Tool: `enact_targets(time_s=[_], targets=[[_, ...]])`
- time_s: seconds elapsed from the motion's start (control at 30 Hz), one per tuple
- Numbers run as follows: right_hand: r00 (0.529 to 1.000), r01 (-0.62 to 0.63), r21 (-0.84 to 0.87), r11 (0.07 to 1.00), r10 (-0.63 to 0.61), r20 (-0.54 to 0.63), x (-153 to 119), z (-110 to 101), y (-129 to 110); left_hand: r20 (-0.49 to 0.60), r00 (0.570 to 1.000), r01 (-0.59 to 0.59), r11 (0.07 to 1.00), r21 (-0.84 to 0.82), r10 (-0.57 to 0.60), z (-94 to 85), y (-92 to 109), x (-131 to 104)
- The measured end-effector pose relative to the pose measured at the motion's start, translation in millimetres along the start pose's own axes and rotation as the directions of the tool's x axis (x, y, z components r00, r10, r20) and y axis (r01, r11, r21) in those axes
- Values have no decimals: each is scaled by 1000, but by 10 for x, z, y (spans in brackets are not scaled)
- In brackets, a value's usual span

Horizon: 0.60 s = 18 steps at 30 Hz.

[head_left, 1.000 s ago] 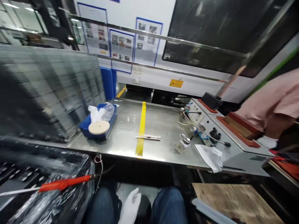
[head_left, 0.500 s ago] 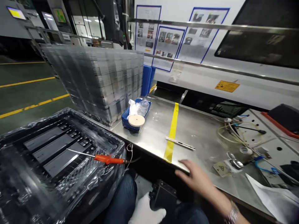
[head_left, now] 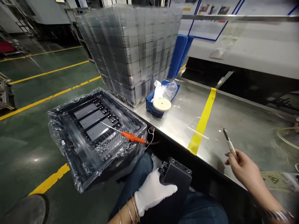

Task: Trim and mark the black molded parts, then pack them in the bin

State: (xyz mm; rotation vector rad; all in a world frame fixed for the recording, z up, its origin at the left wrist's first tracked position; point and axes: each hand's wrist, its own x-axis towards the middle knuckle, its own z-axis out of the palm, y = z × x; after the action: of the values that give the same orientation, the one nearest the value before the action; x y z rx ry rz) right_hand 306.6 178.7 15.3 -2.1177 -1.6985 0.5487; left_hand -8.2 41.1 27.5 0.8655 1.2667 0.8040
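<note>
On the far left, a black tray [head_left: 93, 130] wrapped in clear plastic carries an orange-handled screwdriver [head_left: 127, 136] on top. Just right of it, low in the view, the left hand [head_left: 151, 191] in a white glove rests on a black block [head_left: 175, 175] over the lap; its fingers are closed around the left side of the block. Behind, on the steel table [head_left: 245, 124], a blue bin [head_left: 161, 99] holds a pale disc [head_left: 162, 105] near the yellow stripe [head_left: 203, 119]. At the right, the bare right hand [head_left: 243, 169] pinches thin tweezers [head_left: 229, 143] between the fingertips, and the tips point up, above the table.
</note>
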Motion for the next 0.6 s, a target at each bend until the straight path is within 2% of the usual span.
enact_targets(time_s=[0.13,0.2,0.27,0.3,0.37,0.43,0.5,0.57,0.6], targets=[[990,-125,246,961,104,97,-772,-113,117,69,997,-29,997,-69,34,71,-37,18],[965,-255,466,847,194,176,-1147,-64,201,91,995,-23,995,-92,32,116,-70,21],[915,-396,639,660,226,335,-1467,25,291,102,994,47,984,-173,-29,160,-115,17],[892,-444,680,584,214,399,-1602,72,328,109,992,95,965,-243,-70,181,-140,14],[878,-470,708,528,194,438,-1824,148,359,128,972,233,862,-450,-196,216,-190,7],[915,-399,733,552,185,358,-1980,189,317,166,931,356,706,-612,-325,243,-226,-3],[968,-238,723,649,94,234,-2074,192,204,194,898,412,603,-683,-395,260,-238,-21],[994,3,665,746,-78,82,-2116,171,46,167,910,383,613,-691,-380,261,-232,-58],[986,130,625,770,-169,2,-2124,158,-38,136,923,347,627,-697,-359,255,-230,-85]])
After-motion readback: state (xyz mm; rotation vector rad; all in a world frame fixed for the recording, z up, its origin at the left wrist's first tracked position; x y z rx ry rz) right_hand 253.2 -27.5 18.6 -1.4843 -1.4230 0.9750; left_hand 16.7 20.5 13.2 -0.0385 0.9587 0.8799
